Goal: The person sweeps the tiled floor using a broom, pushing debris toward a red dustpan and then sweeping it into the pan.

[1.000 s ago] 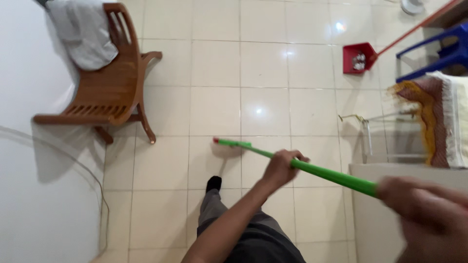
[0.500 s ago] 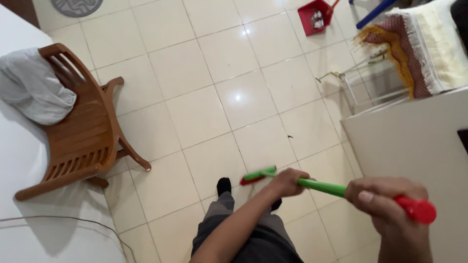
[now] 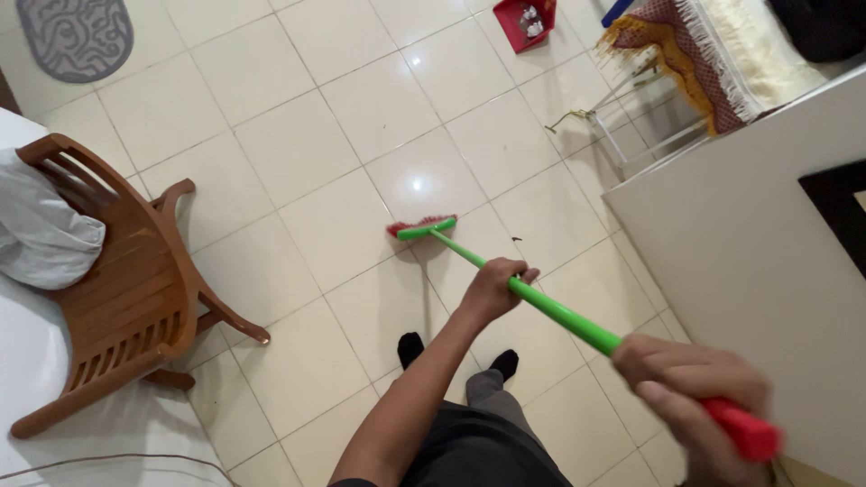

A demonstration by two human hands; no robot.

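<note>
I hold a broom (image 3: 550,311) with a green handle, a red end grip and a green head with red bristles (image 3: 420,225) resting on the pale tiled floor. My left hand (image 3: 494,286) grips the handle midway along. My right hand (image 3: 690,397), blurred and close to the camera, grips the upper end by the red grip. A small dark speck (image 3: 516,239) lies on the tile just right of the broom head. My feet in dark socks (image 3: 410,347) stand below the broom.
A wooden chair (image 3: 126,289) with a grey cloth (image 3: 41,236) stands at the left. A white cabinet (image 3: 749,261) fills the right. A red dustpan (image 3: 525,20), a wire rack (image 3: 622,117) with a fringed rug (image 3: 713,54) and a grey mat (image 3: 77,36) lie farther off.
The broom head has been pushed forward, away from my feet, onto the tile ahead. The view has swung, so the chair sits lower left and the dustpan nearer the top edge.
</note>
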